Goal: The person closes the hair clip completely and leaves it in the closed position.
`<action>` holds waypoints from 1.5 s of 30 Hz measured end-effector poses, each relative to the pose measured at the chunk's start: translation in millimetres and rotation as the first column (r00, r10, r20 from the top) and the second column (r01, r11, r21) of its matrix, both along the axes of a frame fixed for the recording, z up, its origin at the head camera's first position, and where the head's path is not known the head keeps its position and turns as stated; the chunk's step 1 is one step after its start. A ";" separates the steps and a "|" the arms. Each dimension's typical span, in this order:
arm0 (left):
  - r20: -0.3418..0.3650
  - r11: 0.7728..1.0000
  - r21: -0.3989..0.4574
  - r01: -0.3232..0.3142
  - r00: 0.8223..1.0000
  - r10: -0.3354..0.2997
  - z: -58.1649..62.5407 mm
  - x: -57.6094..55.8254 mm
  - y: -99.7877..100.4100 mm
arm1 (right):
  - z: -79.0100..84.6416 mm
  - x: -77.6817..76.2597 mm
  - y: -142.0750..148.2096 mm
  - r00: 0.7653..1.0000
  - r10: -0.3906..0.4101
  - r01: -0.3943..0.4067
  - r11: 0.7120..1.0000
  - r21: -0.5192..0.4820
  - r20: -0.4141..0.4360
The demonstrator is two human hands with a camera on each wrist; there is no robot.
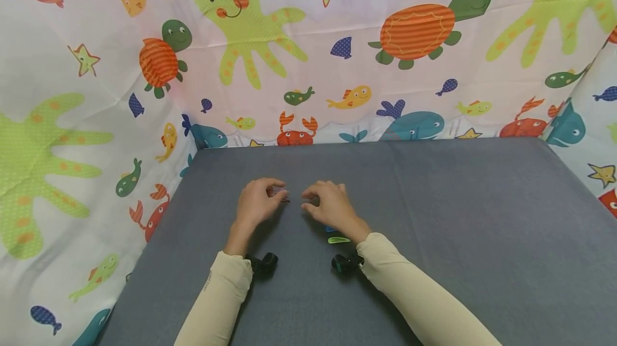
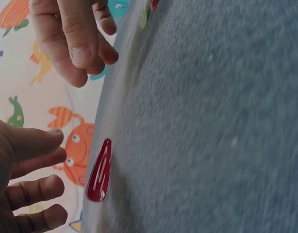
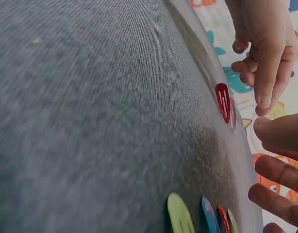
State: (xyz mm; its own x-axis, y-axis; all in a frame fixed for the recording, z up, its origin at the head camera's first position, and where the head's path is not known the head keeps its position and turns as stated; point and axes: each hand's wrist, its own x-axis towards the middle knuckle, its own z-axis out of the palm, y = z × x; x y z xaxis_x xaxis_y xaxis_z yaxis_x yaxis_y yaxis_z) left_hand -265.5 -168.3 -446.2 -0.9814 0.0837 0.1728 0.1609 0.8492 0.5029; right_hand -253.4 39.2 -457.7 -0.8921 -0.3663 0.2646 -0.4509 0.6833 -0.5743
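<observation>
My left hand [image 1: 255,201] is over the table with its fingers bent loosely around a gap. Just beside its fingertips lie a red snap hair clip [image 2: 99,172] and a pink snap hair clip [image 3: 233,115]. In the left wrist view its thumb and fingers stand apart, holding nothing. Facing it, my right hand [image 1: 332,207] hovers with relaxed fingers and nothing between them. Close to that wrist lie a green hair clip [image 1: 339,240] and a blue hair clip [image 3: 209,216], partly hidden in the head view. Another red clip [image 3: 223,219] lies past the blue one.
The grey cloth-covered table [image 1: 458,228] spreads around both hands. A printed sea-animal curtain [image 1: 299,30] hangs behind it and along the sides. Black wrist cameras, the left one [image 1: 265,264] among them, sit beneath the cuffs, low over the table.
</observation>
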 end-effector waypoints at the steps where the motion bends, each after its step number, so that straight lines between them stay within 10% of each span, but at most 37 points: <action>1: 0.001 1.000 -0.003 -0.005 1.000 0.005 0.3 -0.5 -2.2 | 0.3 -0.7 -2.1 1.000 0.002 -0.002 1.000 -0.005 0.010; 24: 0.124 0.995 -0.097 0.030 0.992 -0.018 -1.2 -4.4 -33.4 | -3.7 -19.3 -33.3 0.999 -0.032 0.032 0.989 0.147 -0.004; 45: 0.077 0.991 -0.130 0.011 0.997 -0.001 -6.5 -3.8 -28.5 | -4.9 -22.1 -51.5 0.994 -0.107 0.111 0.962 0.250 -0.029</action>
